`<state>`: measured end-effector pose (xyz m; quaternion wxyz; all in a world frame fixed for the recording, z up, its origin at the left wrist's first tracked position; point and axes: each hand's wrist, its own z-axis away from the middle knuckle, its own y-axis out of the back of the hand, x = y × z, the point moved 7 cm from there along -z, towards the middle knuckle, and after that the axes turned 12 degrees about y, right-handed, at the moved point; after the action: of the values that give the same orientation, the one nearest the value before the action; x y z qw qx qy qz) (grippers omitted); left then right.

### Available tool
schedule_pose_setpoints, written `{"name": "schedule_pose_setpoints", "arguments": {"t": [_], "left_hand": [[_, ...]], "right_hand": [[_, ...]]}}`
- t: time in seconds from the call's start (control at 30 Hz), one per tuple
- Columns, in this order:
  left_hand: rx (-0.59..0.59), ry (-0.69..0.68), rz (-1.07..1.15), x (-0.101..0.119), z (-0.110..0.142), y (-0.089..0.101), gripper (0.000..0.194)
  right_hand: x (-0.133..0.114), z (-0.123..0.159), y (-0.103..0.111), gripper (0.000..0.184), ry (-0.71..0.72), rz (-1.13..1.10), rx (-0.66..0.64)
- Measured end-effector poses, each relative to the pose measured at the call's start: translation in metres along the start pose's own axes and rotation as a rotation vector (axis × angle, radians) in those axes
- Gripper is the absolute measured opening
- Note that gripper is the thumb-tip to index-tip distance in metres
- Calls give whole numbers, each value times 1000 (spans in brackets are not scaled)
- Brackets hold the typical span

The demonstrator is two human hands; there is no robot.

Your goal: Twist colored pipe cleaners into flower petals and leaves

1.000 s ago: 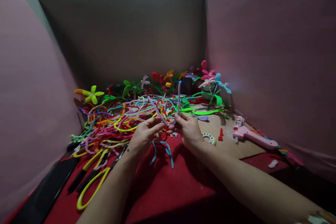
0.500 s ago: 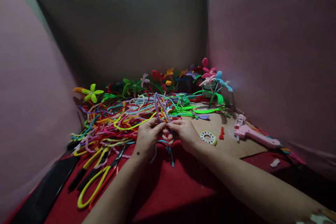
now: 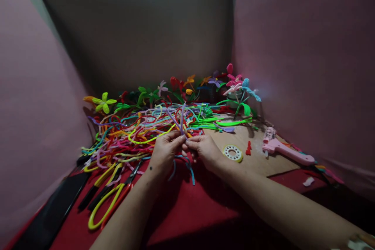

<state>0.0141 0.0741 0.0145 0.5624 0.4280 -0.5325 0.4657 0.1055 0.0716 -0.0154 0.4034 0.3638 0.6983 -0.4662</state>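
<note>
Between my hands is a purple pipe cleaner (image 3: 182, 119), its two ends sticking up from my fingers and crossing low down. My left hand (image 3: 166, 149) pinches it between thumb and forefinger. Close against it, my right hand (image 3: 203, 149) is closed on the same pipe cleaner at its lower part. A blue pipe cleaner (image 3: 192, 174) lies on the red cloth (image 3: 187, 211) just below my fingers. Behind my hands spreads a tangled heap of coloured pipe cleaners (image 3: 140, 127).
Scissors with yellow and red handles (image 3: 92, 218) and yellow-and-black pliers (image 3: 99, 181) lie at left, beside a black flat object (image 3: 55, 211). On cardboard (image 3: 254, 166) at right are a white ring-shaped spool (image 3: 233, 153) and a pink glue gun (image 3: 287, 152). Pipe-cleaner flowers (image 3: 234, 82) stand behind.
The purple pipe cleaner's ends, spread from a peak before, now cross nearer my fingers. My right fingers have shifted their hold slightly. The view has moved a little.
</note>
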Motion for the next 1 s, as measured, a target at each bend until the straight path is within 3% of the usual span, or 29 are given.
{"name": "schedule_pose_setpoints", "arguments": {"t": [0.23, 0.47, 0.77, 0.9, 1.0], "left_hand": [[-2, 41, 71, 3, -1, 4, 20], [41, 21, 132, 4, 1, 10, 19], [152, -83, 90, 10, 6, 9, 14], [86, -58, 62, 10, 4, 6, 14], [23, -23, -27, 11, 5, 3, 17]], "right_hand": [[5, -1, -6, 22, -121, -221, -118], [9, -1, -6, 4, -214, -372, -24], [9, -4, -2, 22, -86, -179, -29], [3, -5, 5, 26, 25, -51, 36], [1, -4, 8, 26, 14, -12, 69]]}}
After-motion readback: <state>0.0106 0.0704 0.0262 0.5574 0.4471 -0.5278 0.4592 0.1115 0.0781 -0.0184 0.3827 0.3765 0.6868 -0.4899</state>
